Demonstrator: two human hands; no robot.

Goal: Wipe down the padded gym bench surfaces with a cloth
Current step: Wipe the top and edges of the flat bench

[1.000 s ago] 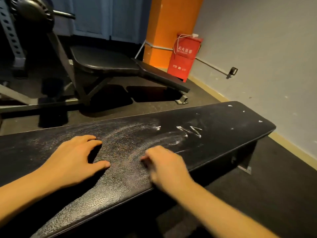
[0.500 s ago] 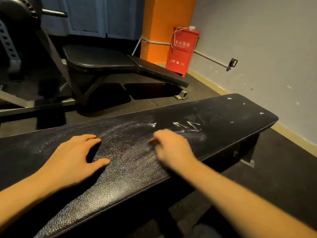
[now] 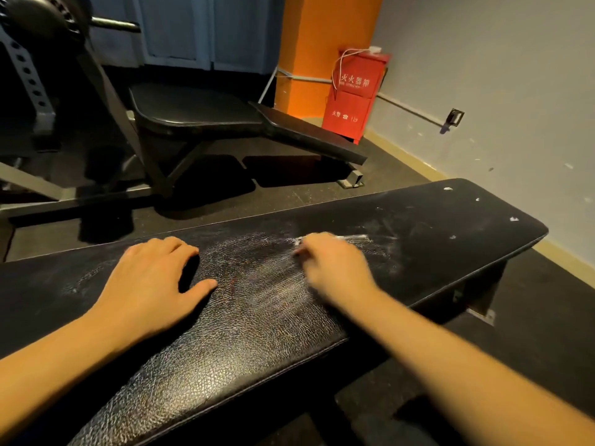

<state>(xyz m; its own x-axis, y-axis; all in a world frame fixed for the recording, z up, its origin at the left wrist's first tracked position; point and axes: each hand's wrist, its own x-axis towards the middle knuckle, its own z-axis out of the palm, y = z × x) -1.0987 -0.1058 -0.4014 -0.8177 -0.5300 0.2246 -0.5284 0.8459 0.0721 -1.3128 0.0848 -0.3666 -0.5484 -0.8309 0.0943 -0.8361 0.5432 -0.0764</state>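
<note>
- Left hand (image 3: pixel 151 284) lay flat, fingers spread, on the black cracked-leather padded bench (image 3: pixel 225 365).
- Right hand (image 3: pixel 335 268) was curled and blurred; whether it held a cloth was unclear.
- White specks (image 3: pixel 513 218) beyond the right hand were not yet wiped.

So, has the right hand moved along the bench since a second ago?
Yes. The right hand has slid toward the far end of the bench, now reaching the white streaks it sat short of before.
</note>
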